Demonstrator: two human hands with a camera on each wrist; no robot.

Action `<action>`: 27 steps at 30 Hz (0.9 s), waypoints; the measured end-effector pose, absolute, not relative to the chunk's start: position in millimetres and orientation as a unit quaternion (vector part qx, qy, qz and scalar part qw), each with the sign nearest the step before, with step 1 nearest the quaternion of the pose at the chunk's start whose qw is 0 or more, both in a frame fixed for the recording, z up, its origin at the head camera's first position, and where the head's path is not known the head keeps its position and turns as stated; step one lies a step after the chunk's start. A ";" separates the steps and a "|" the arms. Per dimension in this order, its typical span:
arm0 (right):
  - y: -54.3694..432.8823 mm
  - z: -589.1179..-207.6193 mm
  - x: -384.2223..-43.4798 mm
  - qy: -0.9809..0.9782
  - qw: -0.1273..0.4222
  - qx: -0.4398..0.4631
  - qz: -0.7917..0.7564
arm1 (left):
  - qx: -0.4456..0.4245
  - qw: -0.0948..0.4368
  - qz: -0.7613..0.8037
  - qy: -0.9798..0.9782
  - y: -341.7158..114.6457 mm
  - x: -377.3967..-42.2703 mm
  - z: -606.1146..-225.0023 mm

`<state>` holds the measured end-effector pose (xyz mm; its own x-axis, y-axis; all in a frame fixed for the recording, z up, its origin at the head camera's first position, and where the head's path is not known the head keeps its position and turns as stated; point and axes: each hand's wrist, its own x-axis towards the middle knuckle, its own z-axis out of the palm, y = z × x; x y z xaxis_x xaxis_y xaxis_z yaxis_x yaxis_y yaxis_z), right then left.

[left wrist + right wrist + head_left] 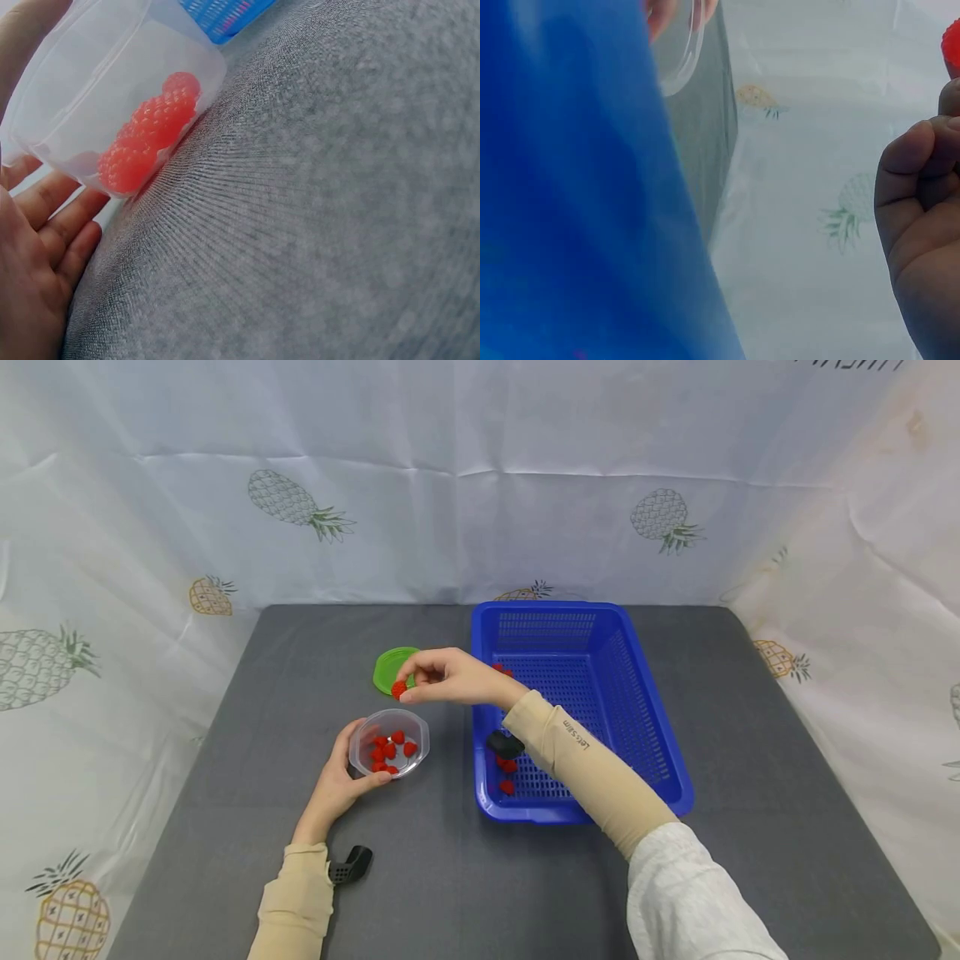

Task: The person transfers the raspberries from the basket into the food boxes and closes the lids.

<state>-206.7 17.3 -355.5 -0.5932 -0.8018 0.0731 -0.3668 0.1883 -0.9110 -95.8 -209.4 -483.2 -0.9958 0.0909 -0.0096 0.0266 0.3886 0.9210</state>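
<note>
Between the thumb and fingertips of my right hand is a red raspberry. This hand is over the table, left of the blue basket and past the clear container's far rim. My left hand grips the clear plastic container from the left, thumb at the near side and fingers round the far side. Several raspberries lie in the container's bottom. In the right wrist view the pinched raspberry shows only at the right edge.
A blue plastic basket stands to the right, with several raspberries along its left side; the right forearm crosses over it and hides part of its inside. Behind the container lies a green lid, partly covered by the right hand. Pineapple-printed cloth surrounds the grey table.
</note>
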 end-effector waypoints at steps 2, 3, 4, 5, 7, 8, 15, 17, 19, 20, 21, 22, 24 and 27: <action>13.0 -355.5 -206.2 0.742 0.220 -0.395 -0.495 | 0.035 0.032 0.551 0.833 -206.9 -93.1 -475.1; 10.9 -355.1 -205.9 0.742 0.222 -0.394 -0.494 | 0.034 0.034 0.550 0.834 -206.1 -91.9 -471.9; 8.7 -354.6 -205.8 0.744 0.223 -0.395 -0.491 | 0.033 0.035 0.549 0.834 -205.3 -91.1 -469.5; 6.7 -354.0 -205.7 0.746 0.223 -0.396 -0.487 | 0.033 0.036 0.549 0.834 -205.1 -90.8 -468.2; 2.5 -353.5 -206.7 0.751 0.222 -0.398 -0.478 | 0.032 0.038 0.549 0.834 -205.3 -90.8 -467.5; 0.4 -353.4 -207.3 0.753 0.222 -0.399 -0.474 | 0.033 0.037 0.549 0.834 -205.6 -90.9 -467.9; -15.0 -361.6 -212.6 0.752 0.231 -0.411 -0.461 | 0.038 0.029 0.550 0.834 -215.7 -98.5 -496.7; -19.8 -363.9 -213.8 0.753 0.230 -0.415 -0.456 | 0.040 0.024 0.549 0.834 -218.3 -100.5 -504.7; -24.7 -366.6 -215.5 0.755 0.238 -0.419 -0.445 | 0.040 0.023 0.552 0.833 -219.0 -100.9 -505.7; -27.3 -368.1 -216.5 0.757 0.243 -0.420 -0.437 | 0.041 0.022 0.554 0.831 -219.3 -101.0 -506.1; -29.6 -369.7 -217.3 0.759 0.250 -0.423 -0.426 | 0.043 0.022 0.557 0.829 -219.6 -101.1 -506.4; -31.7 -371.1 -218.3 0.764 0.257 -0.426 -0.412 | 0.045 0.022 0.557 0.829 -219.6 -101.3 -506.5; -35.5 -373.1 -219.7 0.768 0.272 -0.431 -0.388 | 0.046 0.024 0.558 0.828 -219.7 -101.3 -506.2; -40.0 -374.7 -221.5 0.772 0.284 -0.437 -0.364 | 0.043 0.029 0.560 0.827 -219.5 -100.8 -505.1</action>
<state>-221.5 -40.0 -374.7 -0.4569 -0.8813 -0.1207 -0.4679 0.3535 -0.8100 -100.8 -219.5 -505.1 -0.9945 0.1049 -0.0001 0.0390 0.3701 0.9282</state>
